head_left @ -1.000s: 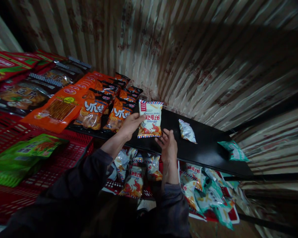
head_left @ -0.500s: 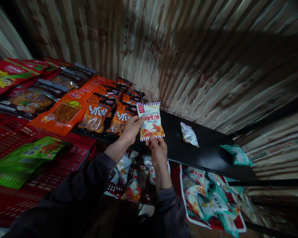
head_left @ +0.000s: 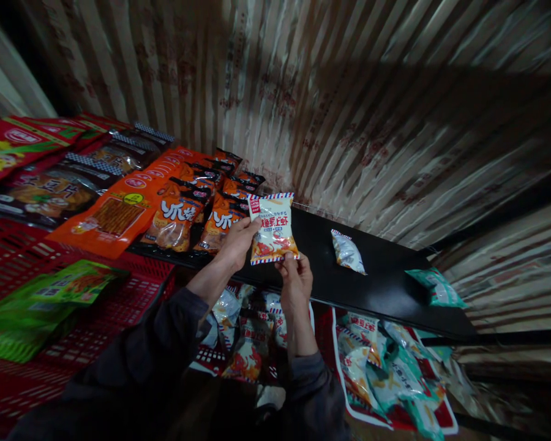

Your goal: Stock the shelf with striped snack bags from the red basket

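A small white snack bag [head_left: 272,228] with red-and-blue striped ends is held up in front of the black shelf [head_left: 381,294]. My left hand [head_left: 236,244] grips its left edge, thumb on the front. At the bottom edge, my right hand [head_left: 296,272] pinches the lower right corner. The printed shrimp picture faces me. Just left of the bag stand orange-and-black snack bags [head_left: 177,214] on the shelf, partly hidden by my left hand. To the right, a white snack bag [head_left: 348,252] lies alone on the shelf.
A teal bag [head_left: 436,288] lies near the shelf's right end. Below are a red-and-white basket [head_left: 337,355] of mixed bags and more white snack bags [head_left: 248,349]. Red crates [head_left: 142,300] with green packets [head_left: 50,300] stand left. Orange packets [head_left: 112,214] line the shelf; a corrugated wall [head_left: 275,92] rises behind.
The held snack bag has shifted slightly left and down and tilted a little. Both hands keep their hold. The whole view has moved slightly.
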The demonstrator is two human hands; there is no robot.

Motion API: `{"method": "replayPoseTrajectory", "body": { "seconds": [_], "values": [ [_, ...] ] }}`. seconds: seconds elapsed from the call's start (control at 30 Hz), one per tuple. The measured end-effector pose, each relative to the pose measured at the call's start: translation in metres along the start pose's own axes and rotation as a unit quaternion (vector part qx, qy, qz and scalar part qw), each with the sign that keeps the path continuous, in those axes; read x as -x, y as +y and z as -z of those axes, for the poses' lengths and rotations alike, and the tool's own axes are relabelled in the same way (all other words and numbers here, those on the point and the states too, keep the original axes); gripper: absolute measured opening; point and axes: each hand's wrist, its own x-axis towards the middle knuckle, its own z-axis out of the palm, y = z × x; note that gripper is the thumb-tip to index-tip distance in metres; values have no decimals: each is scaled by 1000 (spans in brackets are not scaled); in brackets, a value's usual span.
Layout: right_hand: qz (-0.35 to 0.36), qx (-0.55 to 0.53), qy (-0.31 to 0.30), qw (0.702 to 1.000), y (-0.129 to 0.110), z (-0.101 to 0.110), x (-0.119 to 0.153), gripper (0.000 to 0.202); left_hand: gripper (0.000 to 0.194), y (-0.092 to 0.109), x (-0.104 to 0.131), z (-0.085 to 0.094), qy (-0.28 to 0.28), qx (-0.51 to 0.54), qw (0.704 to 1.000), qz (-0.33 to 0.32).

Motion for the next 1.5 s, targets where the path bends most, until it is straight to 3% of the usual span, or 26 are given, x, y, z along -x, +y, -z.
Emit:
{"method": "replayPoseTrajectory", "body": {
  "seconds": [0.17, 0.33, 0.63, 0.73, 0.87, 1.17, 1.3, 1.5],
  "values": [
    [10, -3, 22, 1000, -5, -1, 0, 34, 28, 4, 3, -1, 0, -18, 1000, 21],
    [62, 25, 34, 997, -8, -2, 2, 30, 29, 9, 8, -2, -7, -47, 999, -4],
    [183, 144, 19, 972, -15, 0, 11, 26, 73, 11, 13, -7, -8, -41, 999, -15],
    [258, 211, -12, 943, -18, 2, 15, 15, 57, 12, 14, -8, -27, -32, 999, -11],
    [371, 299, -62, 877, -26, 2, 19, 7, 40, 13, 13, -7, -63, -7, 998, 5],
    [461, 414, -142, 772, -18, 1, 19, 26, 52, 15, 10, -4, -56, 19, 998, -6],
    [460, 442, -162, 753, -12, 1, 19, 26, 43, 13, 7, -3, -32, 39, 998, -33],
    [450, 451, -175, 751, -10, 1, 21, 27, 36, 15, 8, -6, 12, 72, 997, -30]
  ]
}}
